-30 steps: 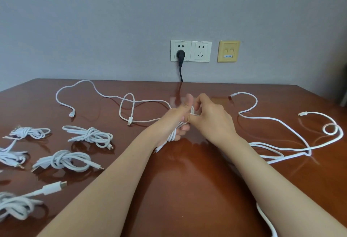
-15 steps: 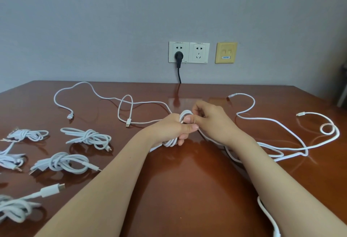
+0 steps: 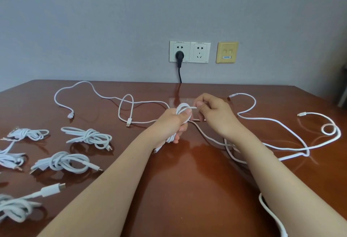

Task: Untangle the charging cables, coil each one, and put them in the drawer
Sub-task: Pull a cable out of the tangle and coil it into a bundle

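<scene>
At the centre of the frame the partly coiled cable (image 3: 181,107) is clasped in the closed grip of the left hand (image 3: 173,124), while its free strand, pinched just right of it by the right hand (image 3: 214,113), is trailed lower-right across the table (image 3: 187,189).

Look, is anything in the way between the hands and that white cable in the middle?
Nothing visible is. The left hand grips the coiled cable, and the right hand pinches it too, just above the left thumb. The drawer it goes to is not in view, so that path cannot be judged.
</scene>
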`<state>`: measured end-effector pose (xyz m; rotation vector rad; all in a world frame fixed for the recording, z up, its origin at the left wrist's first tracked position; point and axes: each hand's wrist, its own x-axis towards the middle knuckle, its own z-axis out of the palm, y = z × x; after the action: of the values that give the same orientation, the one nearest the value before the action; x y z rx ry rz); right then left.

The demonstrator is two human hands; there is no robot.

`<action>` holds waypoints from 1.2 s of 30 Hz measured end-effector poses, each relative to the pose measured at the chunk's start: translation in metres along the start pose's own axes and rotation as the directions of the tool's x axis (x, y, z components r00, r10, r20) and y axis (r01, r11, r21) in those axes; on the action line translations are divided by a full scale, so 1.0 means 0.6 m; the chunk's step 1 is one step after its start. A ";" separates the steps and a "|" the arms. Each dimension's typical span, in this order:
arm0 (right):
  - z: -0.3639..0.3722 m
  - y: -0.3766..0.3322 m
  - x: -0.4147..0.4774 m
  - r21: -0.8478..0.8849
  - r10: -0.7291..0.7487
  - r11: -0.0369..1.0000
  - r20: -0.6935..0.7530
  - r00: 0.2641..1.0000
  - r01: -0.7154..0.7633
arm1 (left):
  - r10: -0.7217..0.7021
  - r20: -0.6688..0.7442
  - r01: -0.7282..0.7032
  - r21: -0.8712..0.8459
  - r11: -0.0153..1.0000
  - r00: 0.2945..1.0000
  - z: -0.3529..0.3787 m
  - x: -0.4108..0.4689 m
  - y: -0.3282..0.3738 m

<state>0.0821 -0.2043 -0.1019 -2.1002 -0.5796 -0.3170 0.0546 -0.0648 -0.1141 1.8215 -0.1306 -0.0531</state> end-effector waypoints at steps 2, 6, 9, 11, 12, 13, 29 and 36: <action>-0.001 -0.002 0.001 0.032 0.041 0.999 0.012 0.999 -0.041 | -0.012 -0.039 0.010 -0.050 0.999 0.999 -0.002 0.002 0.000; -0.001 -0.006 -0.001 0.058 0.133 0.989 0.096 0.986 -0.139 | -0.052 -0.148 0.031 -0.138 0.990 0.988 -0.006 0.009 -0.003; -0.003 -0.005 0.000 0.062 0.163 0.984 0.088 0.983 -0.168 | -0.104 -0.220 0.051 -0.236 0.970 0.970 -0.011 0.012 -0.006; -0.003 -0.004 0.001 0.056 0.156 0.986 0.060 0.986 -0.160 | -0.114 -0.241 0.047 -0.268 0.962 0.964 -0.012 0.013 -0.006; -0.002 -0.003 0.002 0.034 0.145 0.989 0.046 0.988 -0.146 | -0.116 -0.252 0.043 -0.277 0.960 0.961 -0.011 0.013 -0.004; 0.000 -0.003 0.001 0.006 0.132 0.991 0.036 0.991 -0.132 | -0.114 -0.267 0.036 -0.280 0.959 0.957 -0.011 0.013 -0.003; 0.042 -0.020 -0.028 -0.332 0.011 0.941 0.228 0.974 0.067 | -0.018 -0.318 0.005 -0.041 0.999 0.948 -0.007 0.016 -0.011; 0.049 -0.023 -0.031 -0.367 0.025 0.927 0.269 0.963 0.079 | 0.024 -0.375 0.031 0.141 0.990 0.927 -0.007 0.022 -0.014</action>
<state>0.0590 -0.1782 -0.1165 -2.5324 -0.7562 -0.1653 0.0686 -0.0605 -0.1209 1.9427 0.1450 0.3109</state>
